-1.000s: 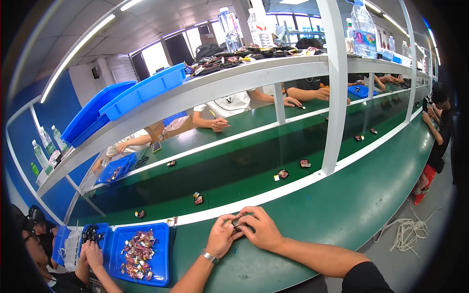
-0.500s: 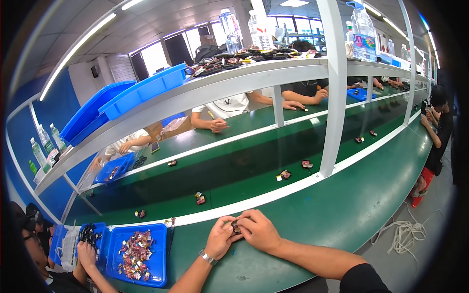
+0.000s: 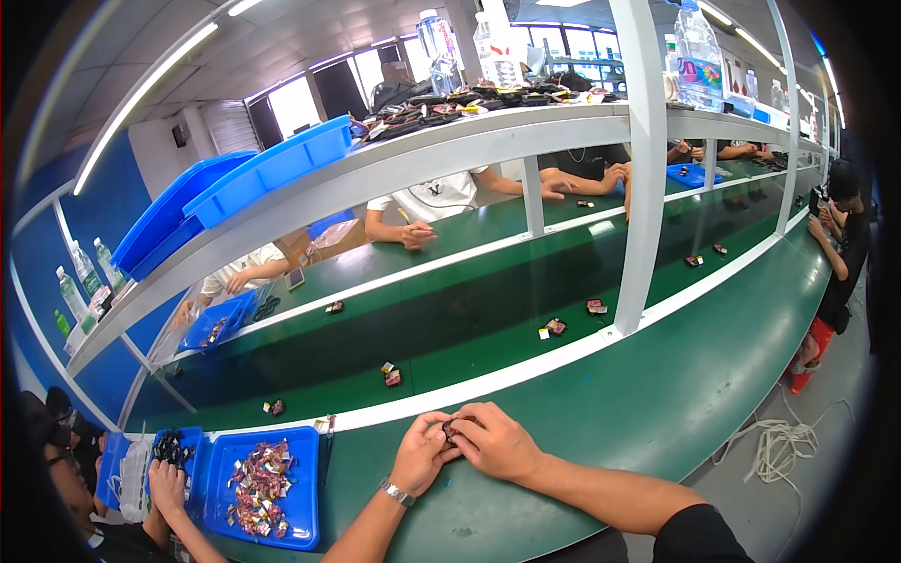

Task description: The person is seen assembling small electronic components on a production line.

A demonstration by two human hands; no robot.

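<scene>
Your left hand (image 3: 419, 460) and right hand (image 3: 499, 445) pinch a small dark part (image 3: 450, 432) between them, over the green table (image 3: 601, 413). This looks like close fingertip work; the next move probably calls for steady grips.

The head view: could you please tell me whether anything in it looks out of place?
Yes: a white cord lies in a loose tangle on the grey floor beside the green workbench, which looks untidy and might catch a foot.
</scene>
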